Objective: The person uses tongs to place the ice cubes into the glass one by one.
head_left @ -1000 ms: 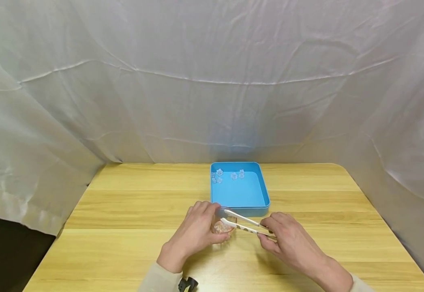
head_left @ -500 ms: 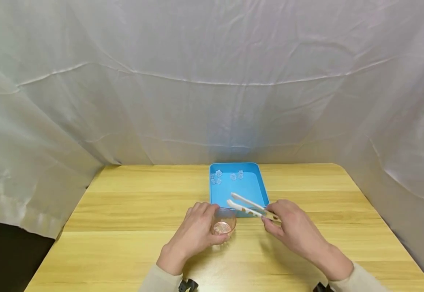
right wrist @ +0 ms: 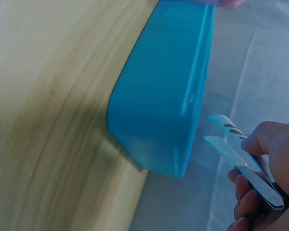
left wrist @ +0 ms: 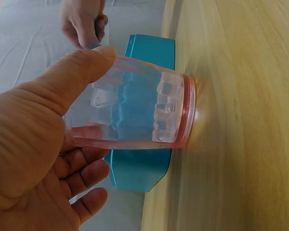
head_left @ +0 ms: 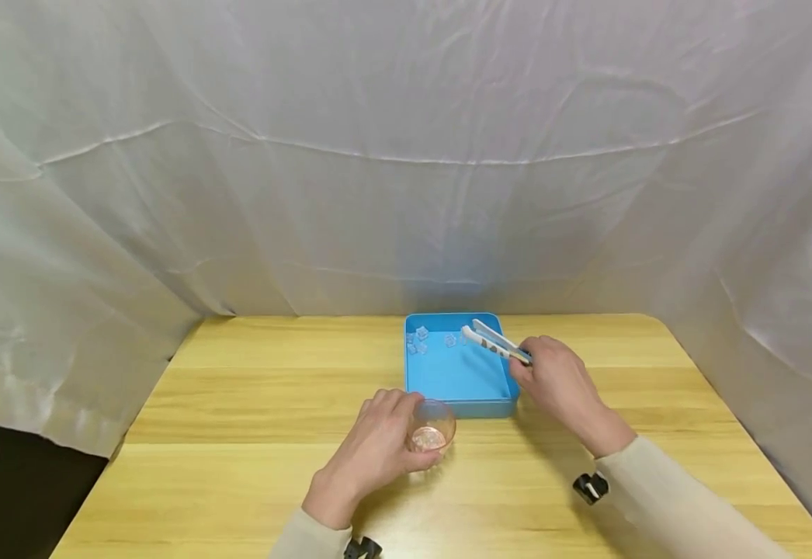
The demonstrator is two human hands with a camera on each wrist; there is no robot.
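Observation:
My left hand (head_left: 371, 446) grips a clear, pink-tinted cup (head_left: 435, 419) that stands upright on the table. Several clear cubes (left wrist: 166, 108) lie at the cup's bottom in the left wrist view. With thumb and fingers, my right hand (head_left: 563, 380) holds white-tipped tongs (head_left: 487, 343) over the right half of a blue tray (head_left: 451, 376). The tongs' arms are spread apart, their tips close to a clear cube that they partly hide. Beside it lies another clear cube (head_left: 450, 340), and several more cubes (head_left: 421, 333) cluster at the tray's left wall.
The wooden table (head_left: 252, 404) carries the tray near its back edge, just behind the cup. A grey-white curtain (head_left: 350, 194) hangs behind and at both sides. Black wrist cameras (head_left: 591, 487) sit at the sleeves.
My right hand has moved the tongs from over the cup, forward and rightward, to above the cubes in the tray. My left hand and the cup have stayed in place.

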